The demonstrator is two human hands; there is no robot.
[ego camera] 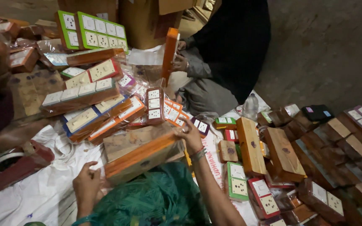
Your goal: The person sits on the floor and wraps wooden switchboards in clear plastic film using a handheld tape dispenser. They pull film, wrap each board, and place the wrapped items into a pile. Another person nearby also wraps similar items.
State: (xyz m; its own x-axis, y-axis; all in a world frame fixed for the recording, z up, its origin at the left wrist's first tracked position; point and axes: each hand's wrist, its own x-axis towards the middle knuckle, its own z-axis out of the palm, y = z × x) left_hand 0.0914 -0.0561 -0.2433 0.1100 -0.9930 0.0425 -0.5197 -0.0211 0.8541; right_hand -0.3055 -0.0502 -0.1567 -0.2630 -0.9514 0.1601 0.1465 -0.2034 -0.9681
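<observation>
Orange-edged wooden switch box (pixel 141 157) sits tilted on the lap, right hand (pixel 190 134) gripping its far corner, left hand (pixel 86 184) curled loosely just beside its near end, grasping nothing.

Long wooden switchboard box (pixel 141 157) lies near, between both hands; switchboard pile (pixel 93 100) behind it, wooden boxes (pixel 273 155) right, co-worker (pixel 227 54) far.

A pile of switch boards (pixel 89 98) with white sockets is lying on the floor, some wrapped in clear plastic. Green boards (pixel 93 31) are leaning against a brown carton (pixel 147 21). Another person in dark clothes (pixel 231 46) is sitting across, holding a tall orange board (pixel 170 52), and plain wooden boxes (pixel 283 152) are crowding the right side.
</observation>
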